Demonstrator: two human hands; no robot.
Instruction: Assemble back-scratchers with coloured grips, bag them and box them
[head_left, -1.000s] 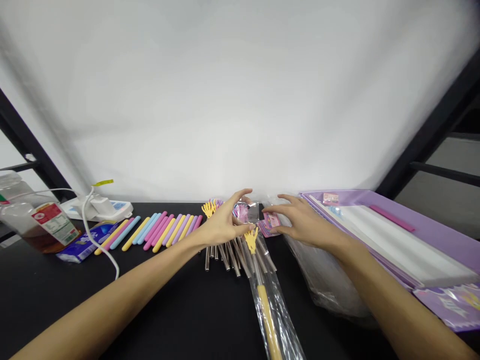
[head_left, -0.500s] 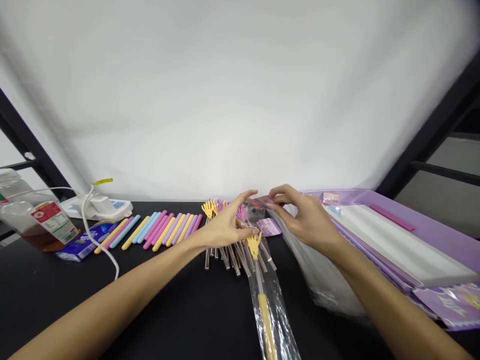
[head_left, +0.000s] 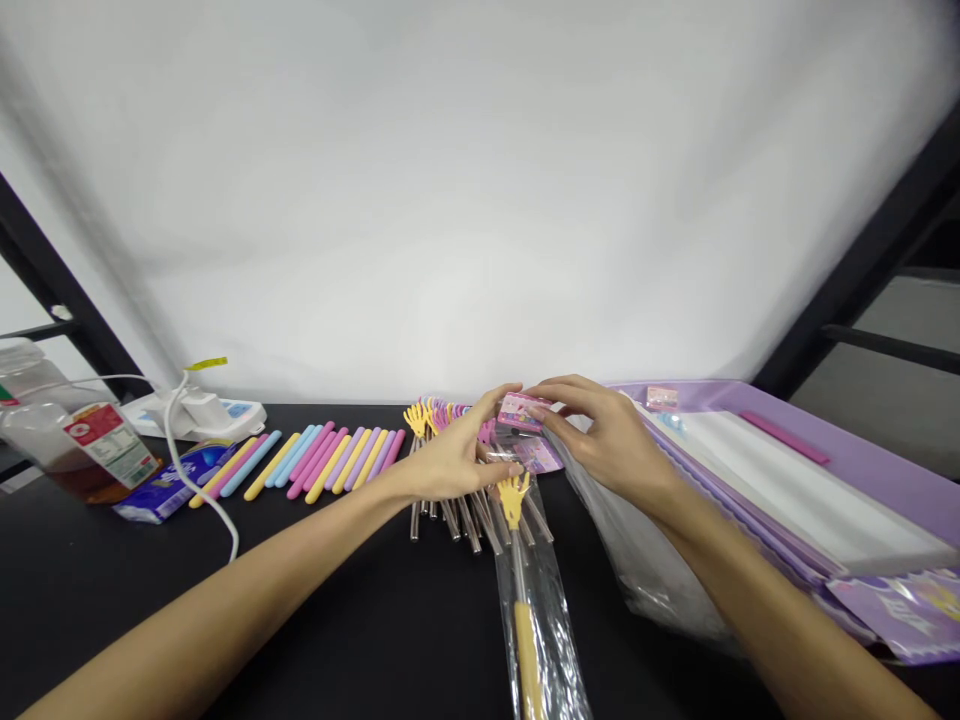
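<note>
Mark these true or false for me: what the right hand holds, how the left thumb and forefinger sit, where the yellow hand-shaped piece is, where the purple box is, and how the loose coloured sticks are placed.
1. The right hand holds a small pink card. True.
2. The left hand's thumb and forefinger are pressed together. False: on the left hand their tips are apart.
3. The yellow hand-shaped piece is in a clear bag. True.
4. The purple box is on the person's left. False: the purple box is on the right.
5. The coloured sticks stand upright in a bottle. False: the coloured sticks lie side by side on the black table.
</note>
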